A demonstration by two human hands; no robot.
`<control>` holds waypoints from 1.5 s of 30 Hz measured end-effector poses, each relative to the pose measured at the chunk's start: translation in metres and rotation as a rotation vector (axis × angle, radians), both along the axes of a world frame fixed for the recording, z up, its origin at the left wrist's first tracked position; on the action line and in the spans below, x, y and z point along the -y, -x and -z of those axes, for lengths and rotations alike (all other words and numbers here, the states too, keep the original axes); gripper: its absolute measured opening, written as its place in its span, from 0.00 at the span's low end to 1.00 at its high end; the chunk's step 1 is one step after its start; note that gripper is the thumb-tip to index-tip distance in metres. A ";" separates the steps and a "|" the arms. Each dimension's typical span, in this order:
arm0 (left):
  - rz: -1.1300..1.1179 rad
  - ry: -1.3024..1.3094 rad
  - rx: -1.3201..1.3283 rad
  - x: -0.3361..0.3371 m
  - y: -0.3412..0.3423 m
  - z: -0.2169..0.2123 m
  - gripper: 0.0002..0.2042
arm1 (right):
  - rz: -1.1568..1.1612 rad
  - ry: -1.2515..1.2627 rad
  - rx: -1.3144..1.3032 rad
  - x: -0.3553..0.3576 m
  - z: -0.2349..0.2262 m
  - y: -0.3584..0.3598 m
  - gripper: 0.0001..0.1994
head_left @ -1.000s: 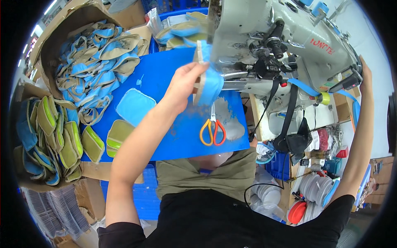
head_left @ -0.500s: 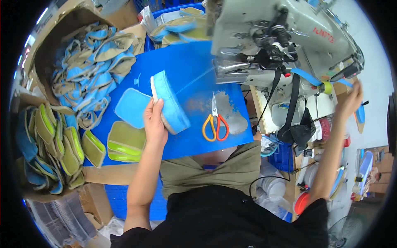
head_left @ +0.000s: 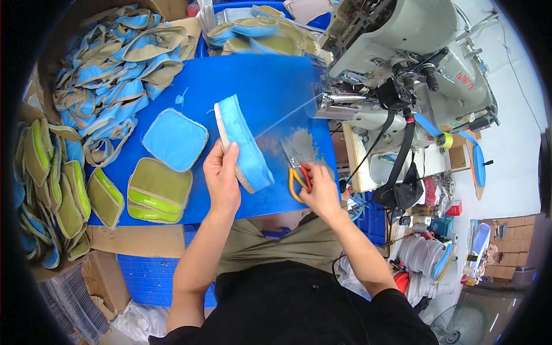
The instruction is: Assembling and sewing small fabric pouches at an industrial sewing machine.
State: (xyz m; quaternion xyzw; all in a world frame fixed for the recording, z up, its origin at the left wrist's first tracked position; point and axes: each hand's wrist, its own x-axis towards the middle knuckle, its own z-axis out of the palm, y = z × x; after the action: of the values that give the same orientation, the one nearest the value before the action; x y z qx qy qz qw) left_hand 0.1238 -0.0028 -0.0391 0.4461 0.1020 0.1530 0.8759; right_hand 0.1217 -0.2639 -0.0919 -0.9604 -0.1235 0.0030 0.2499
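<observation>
A blue fabric band with a beige edge [head_left: 248, 150] stands raised over the blue tabletop, pinched near its lower left edge between the thumb and fingers of my left hand [head_left: 224, 181]. From it a pale thread [head_left: 287, 117] stretches up to the sewing machine [head_left: 397, 63]. My right hand [head_left: 323, 192] is closed on the orange and red handles of the scissors [head_left: 294, 163], whose blades point away from me, close to the table. Left of the band lie a blue square fabric panel [head_left: 175, 140] and olive panels with bright green strips [head_left: 160, 187].
Blue-and-beige strips [head_left: 115, 75] fill a box at the far left. Several olive and blue pieces [head_left: 54, 184] are stacked below it. A blue crate [head_left: 224, 7] holds more pieces at the back. Black straps [head_left: 402, 155] hang from the machine at right.
My right hand has come from beside the machine at the far right down to the table and taken hold of the scissors. My left hand keeps the band. The whole view has shifted somewhat.
</observation>
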 end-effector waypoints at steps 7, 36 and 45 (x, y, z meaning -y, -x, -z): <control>0.018 0.035 -0.007 0.001 -0.001 0.001 0.11 | 0.143 -0.644 -0.835 0.048 -0.024 0.024 0.47; -0.081 -1.634 0.132 0.000 0.014 0.033 0.24 | -0.049 -0.083 -0.033 0.035 -0.017 -0.014 0.24; 0.340 -1.823 0.059 0.002 -0.032 0.042 0.13 | -0.047 -0.301 0.026 -0.053 -0.011 0.015 0.21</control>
State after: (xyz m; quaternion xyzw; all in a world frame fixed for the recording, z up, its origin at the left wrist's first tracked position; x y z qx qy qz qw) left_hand 0.1562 -0.0052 -0.0811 0.9673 -0.1467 0.0548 0.1997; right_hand 0.1068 -0.2107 -0.0811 -0.9089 -0.1480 -0.0222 0.3891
